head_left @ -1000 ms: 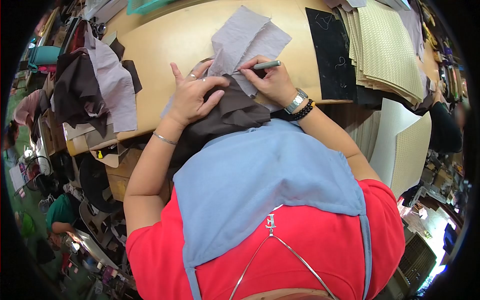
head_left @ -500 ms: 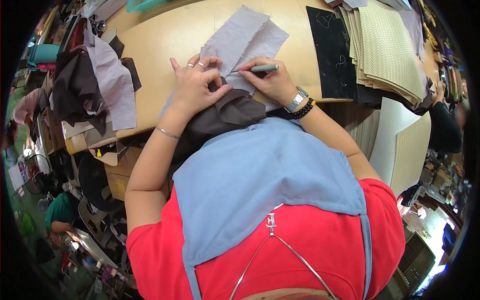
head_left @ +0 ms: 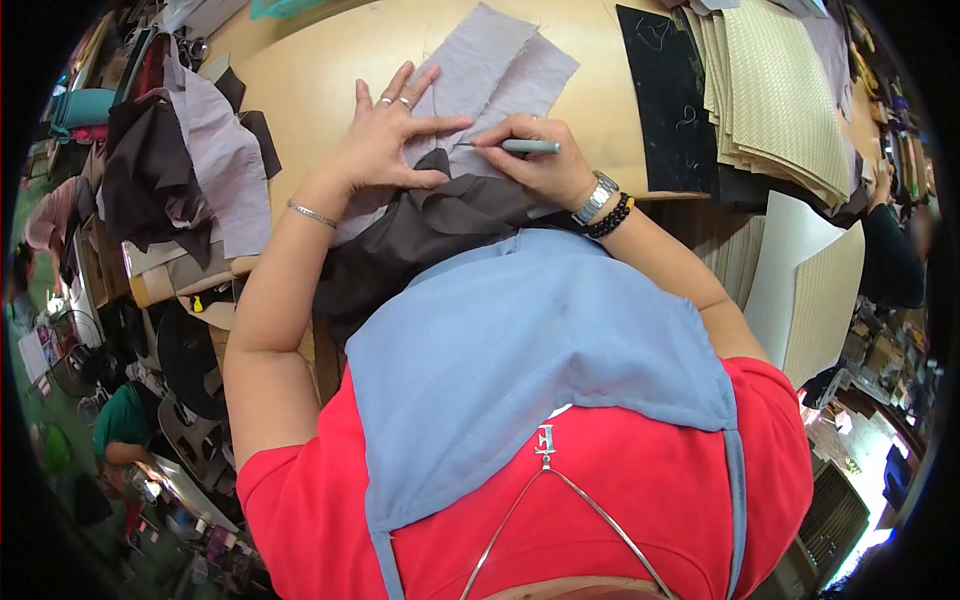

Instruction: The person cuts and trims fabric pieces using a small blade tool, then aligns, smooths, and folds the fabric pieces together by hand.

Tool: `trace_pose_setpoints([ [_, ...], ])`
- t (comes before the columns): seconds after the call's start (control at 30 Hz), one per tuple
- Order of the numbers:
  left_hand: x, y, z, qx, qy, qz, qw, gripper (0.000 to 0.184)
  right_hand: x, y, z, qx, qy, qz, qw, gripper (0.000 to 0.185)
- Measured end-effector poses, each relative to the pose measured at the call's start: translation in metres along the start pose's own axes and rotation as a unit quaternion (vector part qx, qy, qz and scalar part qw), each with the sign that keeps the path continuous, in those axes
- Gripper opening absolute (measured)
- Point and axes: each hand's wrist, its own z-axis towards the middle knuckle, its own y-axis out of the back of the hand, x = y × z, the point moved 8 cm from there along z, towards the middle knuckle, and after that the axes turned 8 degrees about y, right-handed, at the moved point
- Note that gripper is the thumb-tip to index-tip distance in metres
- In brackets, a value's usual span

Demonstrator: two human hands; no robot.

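My left hand [head_left: 385,142] lies with its fingers spread over the pale lilac-grey fabric [head_left: 482,55] and beside a dark brown cloth [head_left: 425,235]. Between thumb and fingers, my right hand [head_left: 552,172] grips a slim grey-green pen [head_left: 532,146]. Its thin tip points left, at the pale fabric close to my left index finger. Folds of the brown cloth bunch below both hands and hang over the table edge toward my apron. Whether the tip touches the fabric I cannot tell.
A pile of brown and pale cloth [head_left: 150,165] hangs over the left end of the wooden table [head_left: 310,75]. On the right lie a black sheet [head_left: 660,110] and stacked cream textured sheets [head_left: 775,90]. People sit or stand at both far sides.
My left hand has opened from a pinch on the cloth, its fingers now spread over the fabric. The pen has tilted flatter, and more brown cloth shows below my left hand.
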Motion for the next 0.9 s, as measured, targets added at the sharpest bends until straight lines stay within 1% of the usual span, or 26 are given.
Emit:
trace_pose_setpoints([
  [0.03,0.0,0.0,0.0,0.0,-0.007,0.004,1.0,0.076,-0.002,-0.002,-0.001,0.006,-0.016,0.009,1.0,0.011],
  [0.23,0.001,-0.001,0.0,0.012,0.0,0.0,1.0,0.077,-0.008,-0.005,-0.001,0.011,0.013,0.007,1.0,0.009],
  [0.33,0.001,-0.001,0.001,0.012,0.001,-0.003,1.0,0.077,-0.011,-0.007,0.0,0.024,-0.006,0.018,1.0,0.009],
  [0.43,-0.001,0.001,0.001,0.014,0.003,-0.009,1.0,0.077,-0.018,-0.01,-0.002,0.031,-0.075,0.09,0.993,0.011],
  [0.53,-0.001,0.001,0.001,0.02,0.004,-0.012,1.0,0.076,-0.016,-0.011,0.0,0.048,-0.058,0.059,0.995,0.012],
  [0.63,-0.001,0.001,0.001,0.025,0.006,-0.003,1.0,0.076,-0.014,-0.01,0.002,0.069,-0.088,0.072,0.991,0.01],
  [0.73,-0.001,0.002,0.002,0.022,-0.006,0.011,1.0,0.078,-0.033,-0.02,-0.004,0.079,-0.147,0.216,0.962,0.007],
  [0.83,-0.001,0.002,0.001,0.027,-0.002,0.003,1.0,0.075,-0.04,-0.024,-0.006,0.078,-0.17,0.293,0.938,0.007],
  [0.9,-0.002,0.002,0.0,0.035,0.005,0.004,0.999,0.074,-0.037,-0.022,-0.003,0.097,-0.16,0.272,0.944,0.007],
])
